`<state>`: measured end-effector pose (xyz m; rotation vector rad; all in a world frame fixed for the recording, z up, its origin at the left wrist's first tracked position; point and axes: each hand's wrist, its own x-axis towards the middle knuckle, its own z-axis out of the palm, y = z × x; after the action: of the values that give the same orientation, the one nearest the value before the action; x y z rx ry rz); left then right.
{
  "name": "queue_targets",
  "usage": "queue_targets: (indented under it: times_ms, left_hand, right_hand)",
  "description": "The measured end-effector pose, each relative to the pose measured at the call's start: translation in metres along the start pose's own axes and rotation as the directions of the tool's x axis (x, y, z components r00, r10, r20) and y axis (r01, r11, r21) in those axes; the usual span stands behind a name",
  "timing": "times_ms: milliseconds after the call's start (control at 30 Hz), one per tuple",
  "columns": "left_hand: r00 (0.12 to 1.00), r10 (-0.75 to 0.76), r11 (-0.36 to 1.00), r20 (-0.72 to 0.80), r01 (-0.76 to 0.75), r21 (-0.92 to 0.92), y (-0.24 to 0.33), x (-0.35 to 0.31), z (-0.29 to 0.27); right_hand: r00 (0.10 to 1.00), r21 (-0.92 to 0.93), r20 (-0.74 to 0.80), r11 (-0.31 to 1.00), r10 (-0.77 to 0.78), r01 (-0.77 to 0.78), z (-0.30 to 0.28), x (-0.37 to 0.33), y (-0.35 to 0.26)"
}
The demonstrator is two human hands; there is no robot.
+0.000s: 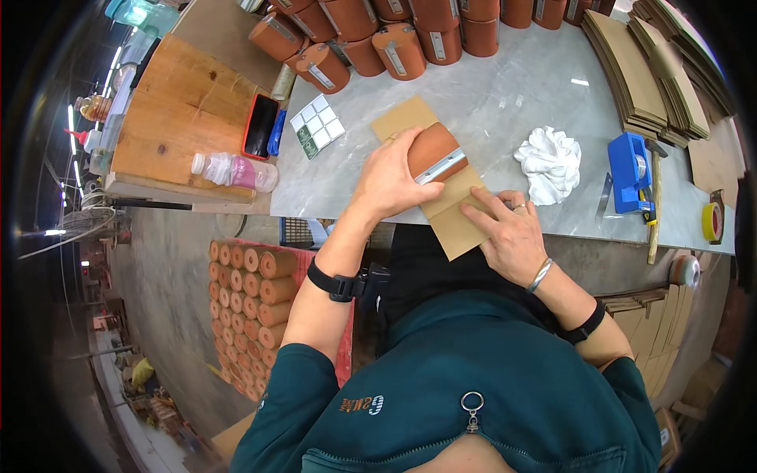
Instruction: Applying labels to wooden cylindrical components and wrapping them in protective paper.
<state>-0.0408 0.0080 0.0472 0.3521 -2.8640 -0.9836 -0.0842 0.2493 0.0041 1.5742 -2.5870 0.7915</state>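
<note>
A reddish-brown cylinder with a silvery strip along its side lies on a long tan cardboard sheet near the table's front edge. My left hand is closed round the cylinder, fingers at its far end and thumb by the strip. The near end of the cardboard sticks out past the table edge over my lap. There my right hand grips its right side, fingertips on top; the thumb is partly hidden. A crumpled white cloth lies to the right of the cardboard.
Similar cylinders are stacked at the back. A sticker sheet, a phone and a plastic bottle lie left. On the right are a blue tape dispenser, a hammer, yellow tape and cardboard stacks.
</note>
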Motion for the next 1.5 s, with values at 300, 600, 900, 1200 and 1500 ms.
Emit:
queue_targets:
  times_ms: [300, 600, 900, 1200, 1500]
  left_hand:
    - [0.999, 0.049, 0.998, -0.019, -0.048, 0.034, 0.002, 0.003, 0.003]
    - [0.997, 0.062, 0.998, 0.050, -0.063, 0.011, -0.004, 0.003, -0.002]
    - [0.987, -0.053, 0.844, 0.153, 0.126, -0.522, -0.021, 0.006, -0.001]
    - [0.994, -0.021, 0.876, 0.103, 0.068, -0.477, -0.023, 0.007, 0.001]
    - [0.973, -0.092, 0.633, 0.210, 0.220, -0.742, -0.039, 0.004, 0.006]
  right_hand:
    - [1.000, -0.005, 0.003, 1.000, 0.000, 0.000, -0.001, 0.002, 0.000]
    - [1.000, 0.007, 0.005, 1.000, -0.006, 0.006, -0.003, 0.003, 0.001]
    - [0.998, 0.129, -0.011, 0.990, -0.061, 0.062, -0.014, 0.016, 0.007]
    - [0.947, 0.310, -0.234, 0.906, -0.221, 0.288, -0.022, 0.102, 0.016]
    - [0.996, 0.491, -0.077, 0.867, -0.054, 0.085, -0.019, 0.121, 0.019]
